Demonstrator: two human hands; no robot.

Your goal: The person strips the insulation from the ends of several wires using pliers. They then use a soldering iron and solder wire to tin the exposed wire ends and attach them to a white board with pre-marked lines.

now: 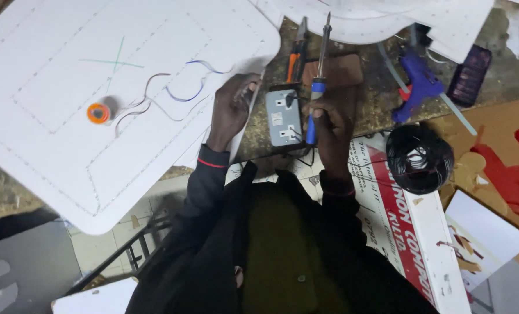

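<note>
A small orange solder spool [98, 113] with loose curling wire lies far left on a large white board [50, 145] marked with dotted lines. The left hand [231, 107] presses the board's edge, fingers curled together over it. Just beside it sits a grey double wall socket [283, 117]. The right hand [329, 125] grips a blue-handled soldering iron [317, 81] upright, fingers wrapped tight, tip pointing away. The work looks to be at the readying stage; soldering next would call for bringing tip and wire together. Further right on the cluttered, stained bench lie a blue glue gun [419, 84], a black wire coil [419, 158] and cardboard scraps.
</note>
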